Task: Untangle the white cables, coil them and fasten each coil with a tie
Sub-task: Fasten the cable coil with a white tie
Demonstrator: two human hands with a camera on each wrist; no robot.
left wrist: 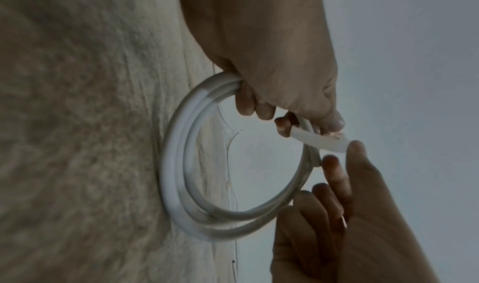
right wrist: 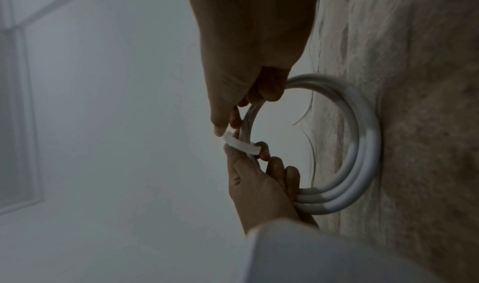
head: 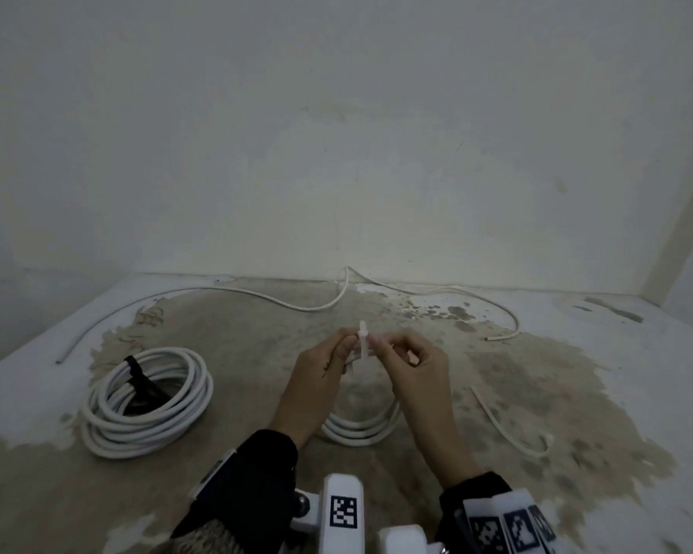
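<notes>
Head view shows a small white coil [head: 361, 431] standing on edge on the stained floor [head: 537, 393], its top held up between both hands. A white tie [head: 363, 339] wraps the coil's top strands. The left hand [head: 321, 373] has its fingers curled round those strands and pinches the tie against them. The right hand [head: 411, 363] pinches the tie's other end between thumb and forefinger, its other fingers loosely bent. To the left lies a larger white coil [head: 149, 401], already bound with a black tie [head: 135, 371]. Loose white cables trail along the wall [head: 257, 293] and at right [head: 505, 425].
</notes>
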